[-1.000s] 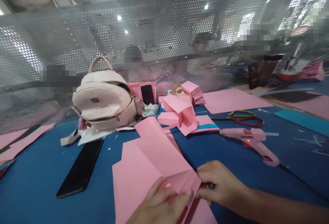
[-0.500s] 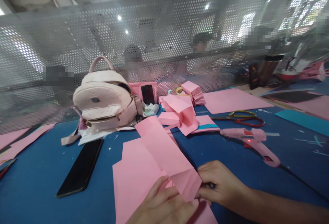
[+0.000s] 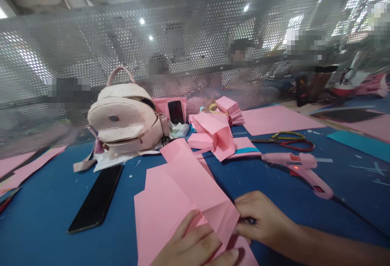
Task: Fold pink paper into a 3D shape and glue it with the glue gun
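Observation:
A long pink paper strip [image 3: 195, 176] with a folded near end lies over larger pink paper sheets [image 3: 161, 201] in front of me. My left hand [image 3: 198, 243] rests on the near fold with its fingers stretched out and spread, pressing on the paper. At the fold's right edge, my right hand [image 3: 262, 217] has its thumb and fingers closed in a pinch on the strip. The fingertips of my right hand are partly hidden behind the folded paper.
A pink glue gun [image 3: 304, 168] with a lit red light lies at right, its cord trailing off. Scissors [image 3: 289, 140] and folded pink paper pieces [image 3: 216, 131] are behind. A black phone [image 3: 96, 201] and a pale backpack [image 3: 126, 115] stand left, before a perforated screen [image 3: 198, 54].
The outer fingers of my left hand have shifted slightly down toward me and spread apart on the fold. My right hand keeps its pinch in nearly the same place.

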`<state>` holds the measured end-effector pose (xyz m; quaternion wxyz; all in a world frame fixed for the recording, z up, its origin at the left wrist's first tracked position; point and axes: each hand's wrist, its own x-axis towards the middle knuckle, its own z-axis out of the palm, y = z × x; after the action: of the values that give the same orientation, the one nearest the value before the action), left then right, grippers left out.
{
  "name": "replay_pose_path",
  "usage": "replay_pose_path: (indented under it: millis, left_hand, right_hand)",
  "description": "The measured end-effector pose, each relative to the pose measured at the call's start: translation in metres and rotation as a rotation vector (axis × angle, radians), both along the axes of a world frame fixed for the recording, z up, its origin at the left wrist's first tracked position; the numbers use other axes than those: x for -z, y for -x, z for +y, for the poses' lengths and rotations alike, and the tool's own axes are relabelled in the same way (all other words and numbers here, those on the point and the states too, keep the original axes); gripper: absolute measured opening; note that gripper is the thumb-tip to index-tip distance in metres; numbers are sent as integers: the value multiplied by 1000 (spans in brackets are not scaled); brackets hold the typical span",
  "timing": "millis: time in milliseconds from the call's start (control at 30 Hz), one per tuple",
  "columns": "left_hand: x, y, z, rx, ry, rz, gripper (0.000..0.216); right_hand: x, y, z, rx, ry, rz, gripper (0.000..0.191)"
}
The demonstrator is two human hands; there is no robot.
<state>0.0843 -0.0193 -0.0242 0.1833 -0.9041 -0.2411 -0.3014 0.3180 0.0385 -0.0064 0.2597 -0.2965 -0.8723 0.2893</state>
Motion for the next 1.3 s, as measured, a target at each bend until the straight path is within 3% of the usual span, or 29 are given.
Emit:
replay_pose_path:
  millis: [233, 567, 1067, 1300]
  left_hand:
    - [-6, -1, -6, -46, -13, -25, 29]
    - [14, -5, -6, -48, -114, -132, 35]
    - [-4, -4, -3, -43, -116, -88, 32]
    - [-14, 3, 2, -24, -135, -43, 30]
  right_hand:
    - [0, -1, -1, -15, 44, 19, 54]
    - [-1, 1, -2, 0, 45, -8, 59]
    - [0, 0, 0, -14, -11, -30, 67]
    - [2, -1, 1, 89, -4, 38, 71]
